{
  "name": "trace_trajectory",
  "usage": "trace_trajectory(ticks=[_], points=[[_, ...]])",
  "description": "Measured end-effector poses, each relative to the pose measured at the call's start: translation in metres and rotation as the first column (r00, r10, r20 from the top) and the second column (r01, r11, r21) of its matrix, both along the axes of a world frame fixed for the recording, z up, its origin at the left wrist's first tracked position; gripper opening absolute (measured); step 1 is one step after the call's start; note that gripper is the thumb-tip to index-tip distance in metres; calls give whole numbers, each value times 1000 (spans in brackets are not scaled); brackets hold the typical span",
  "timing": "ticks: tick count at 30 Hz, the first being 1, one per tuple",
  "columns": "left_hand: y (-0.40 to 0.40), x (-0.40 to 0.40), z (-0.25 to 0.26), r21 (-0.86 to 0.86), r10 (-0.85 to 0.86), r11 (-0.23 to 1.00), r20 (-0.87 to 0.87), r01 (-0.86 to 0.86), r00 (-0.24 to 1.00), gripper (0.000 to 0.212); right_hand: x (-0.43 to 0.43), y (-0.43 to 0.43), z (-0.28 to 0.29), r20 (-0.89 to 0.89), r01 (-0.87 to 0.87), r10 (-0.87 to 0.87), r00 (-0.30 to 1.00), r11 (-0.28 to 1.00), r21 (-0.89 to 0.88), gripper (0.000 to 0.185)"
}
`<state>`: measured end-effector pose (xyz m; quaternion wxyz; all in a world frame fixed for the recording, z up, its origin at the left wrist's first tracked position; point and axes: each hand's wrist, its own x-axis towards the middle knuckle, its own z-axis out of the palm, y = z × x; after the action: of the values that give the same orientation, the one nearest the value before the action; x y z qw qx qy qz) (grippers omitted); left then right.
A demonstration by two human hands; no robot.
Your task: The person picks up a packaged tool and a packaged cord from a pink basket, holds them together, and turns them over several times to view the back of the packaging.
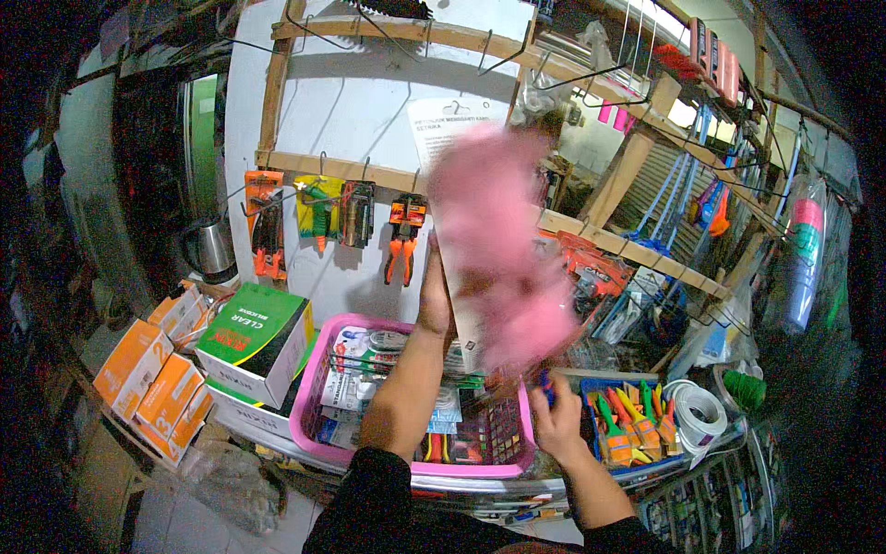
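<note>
My left hand [435, 298] is raised above the pink plastic basket [415, 468], behind a white printed cardboard backing [453, 124] that it appears to hold. In front of the card is a blurred pink and reddish-brown thing [505, 228], possibly a feather or cloth duster; its kind is unclear. My right hand [554, 415], at the basket's right rim, has its fingers curled round a small dark blue and red part [548, 388], perhaps the handle below the blurred thing. Packaged goods [346, 388] on cards lie in the basket.
Silicone boxes [256, 332] and orange boxes [166, 395] stand at left, before a metal kettle [208, 246]. A blue tray of paintbrushes [633, 422] and a white cable coil [695, 415] are at right. Pliers [401, 242] and other packs hang from wire hooks on wooden rails [332, 163].
</note>
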<state>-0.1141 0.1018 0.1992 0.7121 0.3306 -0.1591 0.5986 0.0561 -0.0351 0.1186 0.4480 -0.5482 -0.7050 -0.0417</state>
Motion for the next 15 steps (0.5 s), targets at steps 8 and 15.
trace_trajectory(ticks=[8, 15], points=[[2, -2, -3, 124, 61, 990, 12, -63, 998, 58, -15, 2, 21, -150, -20, 9, 989, 997, -73, 29], [15, 2, -12, 240, 147, 962, -39, -134, 988, 53, -21, 3, 32, -132, -40, 43, 990, 999, 23, 26]])
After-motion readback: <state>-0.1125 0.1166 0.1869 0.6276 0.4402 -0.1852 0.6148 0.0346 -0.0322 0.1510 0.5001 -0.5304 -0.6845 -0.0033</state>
